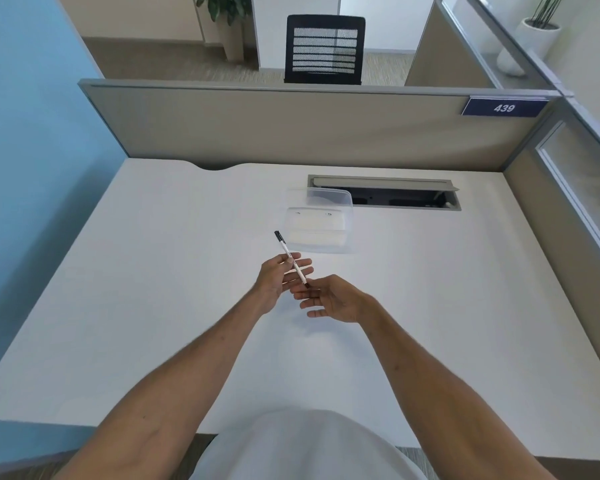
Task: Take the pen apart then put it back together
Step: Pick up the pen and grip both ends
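— Cubicle walls are closing in a white desk (153, 306): a blue wall is running down the left of the desk, a grey partition (274, 126) is standing along its far edge.

— And what is sitting on the desk?

— Past the hands, toward the partition, a clear plastic box (321, 230) is resting on the desktop, with an open cable hatch (388, 197) lying just right of it and farther back. A tag (504, 107) reading 439 is hanging at the partition's right end, and a black mesh chair (324, 46) is showing behind the partition.

— Where is the pen?

— The pen (290, 257) is hovering above the middle of the desk, just short of the box, not touching the desktop. It is slanting, its black-capped end pointing up and away toward the box's left corner, its dark lower end pointing back toward the person.

— What is the left hand doing?

— The left hand (279, 277) is gripping the white barrel partway along, thumb on top, the other fingers spreading loosely beneath.

— And the right?

— The right hand (329, 299) is sitting just right of the left one, palm turned inward, fingers loose and parted. Its fingertips are meeting the pen's lower end; whether they are pinching it or only brushing it, I cannot tell.

— So the pen is looking whole?

— Yes, it is showing as one piece.
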Action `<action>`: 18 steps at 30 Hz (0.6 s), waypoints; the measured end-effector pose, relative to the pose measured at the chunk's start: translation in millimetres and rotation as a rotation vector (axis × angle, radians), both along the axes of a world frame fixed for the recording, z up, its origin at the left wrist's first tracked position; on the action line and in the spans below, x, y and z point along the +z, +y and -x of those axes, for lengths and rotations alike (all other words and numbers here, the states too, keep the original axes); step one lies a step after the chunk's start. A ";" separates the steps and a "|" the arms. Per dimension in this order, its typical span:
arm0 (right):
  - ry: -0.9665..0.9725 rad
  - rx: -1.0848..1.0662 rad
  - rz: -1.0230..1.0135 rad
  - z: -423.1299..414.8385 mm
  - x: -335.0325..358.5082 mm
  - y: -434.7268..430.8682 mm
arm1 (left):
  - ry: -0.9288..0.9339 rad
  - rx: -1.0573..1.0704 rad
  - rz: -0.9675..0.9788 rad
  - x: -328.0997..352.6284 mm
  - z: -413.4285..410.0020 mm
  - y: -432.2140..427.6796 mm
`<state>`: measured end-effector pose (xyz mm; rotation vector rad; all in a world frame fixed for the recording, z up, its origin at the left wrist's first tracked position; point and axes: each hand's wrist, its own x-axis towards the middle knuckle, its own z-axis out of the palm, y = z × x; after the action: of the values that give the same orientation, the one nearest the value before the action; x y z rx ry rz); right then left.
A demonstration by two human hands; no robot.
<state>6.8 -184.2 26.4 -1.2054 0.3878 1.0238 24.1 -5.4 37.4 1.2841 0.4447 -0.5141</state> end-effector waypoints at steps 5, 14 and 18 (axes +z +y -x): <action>0.015 -0.058 -0.025 -0.1 1.8 5.1 | 0.027 -0.023 0.015 3.8 -0.5 1.0; -0.077 -0.043 -0.026 1.8 0.2 2.4 | 0.040 0.023 0.021 6.3 -5.1 -0.7; -0.228 -0.002 0.122 0.2 2.8 5.7 | 0.047 0.057 -0.030 9.0 -9.3 -5.0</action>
<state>6.5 -178.5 29.2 -1.4145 0.2757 0.8592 33.4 -10.4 46.5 1.2860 0.5288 -0.4919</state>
